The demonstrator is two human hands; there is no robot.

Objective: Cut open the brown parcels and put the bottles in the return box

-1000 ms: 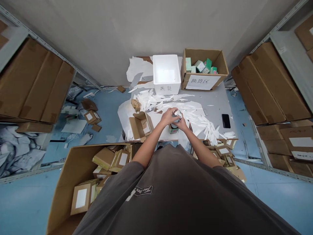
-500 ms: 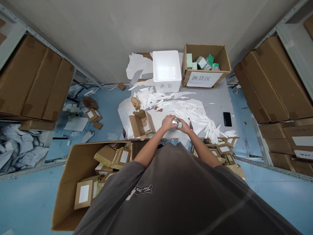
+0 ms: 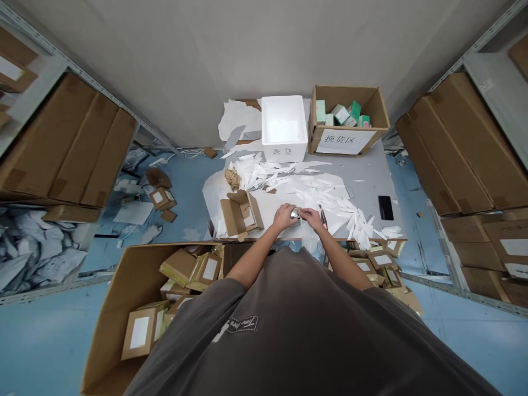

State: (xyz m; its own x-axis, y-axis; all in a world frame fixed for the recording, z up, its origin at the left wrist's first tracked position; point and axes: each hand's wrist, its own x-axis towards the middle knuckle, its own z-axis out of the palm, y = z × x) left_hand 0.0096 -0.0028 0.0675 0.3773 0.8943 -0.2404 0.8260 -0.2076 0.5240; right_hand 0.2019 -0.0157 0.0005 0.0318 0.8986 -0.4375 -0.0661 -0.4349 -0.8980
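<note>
Near the front edge of the table, my left hand [image 3: 284, 218] is wrapped round a small item with a shiny silver top [image 3: 294, 213]. Beside it on the right, my right hand [image 3: 312, 218] has its fingers pinched together at the item's right side; what they pinch is too small to make out. Left of my hands stands an open brown carton [image 3: 241, 215] with a white-labelled piece inside. A tool with red handles [image 3: 323, 218] lies right of my right hand. White paper strips [image 3: 330, 192] are spread beyond my hands.
At the back of the table [image 3: 367, 176] stand a white foam box [image 3: 284, 154] and a cardboard box [image 3: 350, 143] holding green and white boxes. A black phone [image 3: 385, 208] lies at the right. A large carton [image 3: 111, 319] with small parcels is at lower left; shelves flank both sides.
My right hand has shifted slightly, its fingers now pinched at the item's right side. My left hand still holds the item. The whole view has moved a little.
</note>
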